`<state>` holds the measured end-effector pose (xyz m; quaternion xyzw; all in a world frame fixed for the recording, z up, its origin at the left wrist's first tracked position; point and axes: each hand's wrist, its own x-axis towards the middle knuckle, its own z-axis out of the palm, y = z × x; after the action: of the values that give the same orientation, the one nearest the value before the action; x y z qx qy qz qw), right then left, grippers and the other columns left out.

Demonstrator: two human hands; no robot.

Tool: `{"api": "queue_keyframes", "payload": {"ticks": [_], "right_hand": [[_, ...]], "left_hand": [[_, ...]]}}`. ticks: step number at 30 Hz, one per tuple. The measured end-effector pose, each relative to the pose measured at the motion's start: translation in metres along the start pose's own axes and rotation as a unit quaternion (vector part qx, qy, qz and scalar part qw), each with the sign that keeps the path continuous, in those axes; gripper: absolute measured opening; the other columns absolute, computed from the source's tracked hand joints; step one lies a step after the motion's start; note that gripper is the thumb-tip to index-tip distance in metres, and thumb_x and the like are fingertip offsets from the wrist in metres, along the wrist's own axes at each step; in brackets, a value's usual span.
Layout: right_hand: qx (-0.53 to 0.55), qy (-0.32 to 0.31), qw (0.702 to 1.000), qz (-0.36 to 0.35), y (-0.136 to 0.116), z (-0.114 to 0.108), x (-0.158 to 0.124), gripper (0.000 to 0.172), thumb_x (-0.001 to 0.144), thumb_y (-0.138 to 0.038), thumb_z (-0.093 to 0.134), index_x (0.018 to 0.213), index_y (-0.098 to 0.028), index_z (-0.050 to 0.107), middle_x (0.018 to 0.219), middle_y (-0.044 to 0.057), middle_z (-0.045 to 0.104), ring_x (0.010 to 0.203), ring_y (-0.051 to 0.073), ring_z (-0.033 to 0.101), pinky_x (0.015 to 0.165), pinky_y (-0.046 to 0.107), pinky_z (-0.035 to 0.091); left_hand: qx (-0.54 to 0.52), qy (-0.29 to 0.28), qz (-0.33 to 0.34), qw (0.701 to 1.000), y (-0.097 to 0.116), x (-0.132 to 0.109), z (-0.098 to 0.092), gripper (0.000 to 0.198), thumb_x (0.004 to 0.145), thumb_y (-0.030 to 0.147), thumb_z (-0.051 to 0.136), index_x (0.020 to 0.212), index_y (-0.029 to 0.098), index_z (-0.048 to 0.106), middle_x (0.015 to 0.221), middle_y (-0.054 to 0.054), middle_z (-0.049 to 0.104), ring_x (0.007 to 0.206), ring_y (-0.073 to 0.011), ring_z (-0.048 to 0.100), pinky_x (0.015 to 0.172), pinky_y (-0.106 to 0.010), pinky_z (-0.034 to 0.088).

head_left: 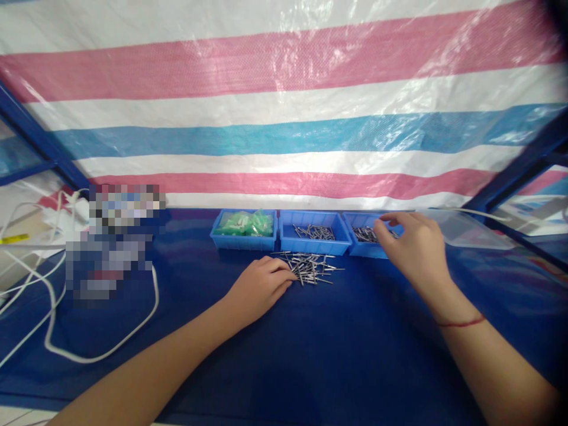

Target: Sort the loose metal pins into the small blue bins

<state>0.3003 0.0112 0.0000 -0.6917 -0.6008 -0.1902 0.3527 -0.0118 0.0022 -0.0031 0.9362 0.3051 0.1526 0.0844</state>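
A loose pile of thin silver blind rivets point(313, 269) lies on the blue tabletop. My left hand point(261, 284) rests at the pile's left edge, fingers bent together with their tips touching the rivets; what they grip is hidden. Over the right blue bin point(366, 251) hovers my right hand point(415, 245), thumb and forefinger curved with a gap between them and nothing visible in it. More small metal pieces point(364, 234) lie in that bin, partly covered by the hand. The middle blue bin point(315, 244) holds some scattered rivets point(314, 232).
A left blue bin point(244, 243) holds green plastic packets point(246, 223). White cables point(102, 355) loop across the table's left side. A translucent plastic sheet or lid point(474, 229) lies at the right. Striped sheeting point(284, 136) hangs behind, between blue frame posts point(510, 160).
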Motion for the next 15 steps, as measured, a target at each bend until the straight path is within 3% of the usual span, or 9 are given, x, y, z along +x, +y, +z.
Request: {"api": "queue_keyframes", "payload": {"ticks": [4,7,11,15], "right_hand": [[0.073,0.023,0.994,-0.084,-0.032,-0.005,-0.011,0.019,0.083,-0.031,0.055,0.088,-0.018,0.068,0.088,0.010,0.065,0.083,0.024,0.058,0.079,0.039,0.044],[0.127,0.005,0.982,-0.141,-0.057,-0.009,-0.022,0.016,0.085,-0.028,0.055,0.088,-0.018,0.067,0.091,0.009,0.064,0.086,0.024,0.057,0.079,0.038,0.045],[0.200,-0.055,0.956,-0.209,-0.081,-0.012,-0.037,0.012,0.086,-0.022,0.055,0.087,-0.018,0.066,0.088,0.008,0.064,0.086,0.022,0.057,0.080,0.038,0.045],[0.249,-0.144,0.926,-0.245,-0.094,-0.014,-0.045,0.012,0.087,-0.020,0.055,0.090,-0.019,0.066,0.090,0.007,0.065,0.085,0.021,0.058,0.079,0.038,0.047]], "left_hand": [[0.005,-0.002,-0.014,1.000,0.001,0.001,-0.001,0.024,0.094,0.023,0.046,0.107,0.021,0.066,0.104,-0.004,0.065,0.094,-0.0189,0.055,0.084,-0.032,0.043],[0.005,-0.005,-0.024,1.000,0.002,0.002,-0.001,0.026,0.095,0.022,0.045,0.110,0.019,0.065,0.103,-0.006,0.065,0.092,-0.0184,0.056,0.084,-0.032,0.044],[0.011,0.002,-0.033,0.999,0.002,0.002,0.001,0.026,0.095,0.021,0.044,0.111,0.018,0.064,0.102,-0.006,0.065,0.090,-0.0186,0.056,0.083,-0.033,0.045],[0.005,0.057,-0.049,0.997,0.002,0.002,0.004,0.025,0.095,0.022,0.044,0.111,0.021,0.063,0.102,-0.005,0.066,0.095,-0.0203,0.055,0.081,-0.035,0.043]]}}
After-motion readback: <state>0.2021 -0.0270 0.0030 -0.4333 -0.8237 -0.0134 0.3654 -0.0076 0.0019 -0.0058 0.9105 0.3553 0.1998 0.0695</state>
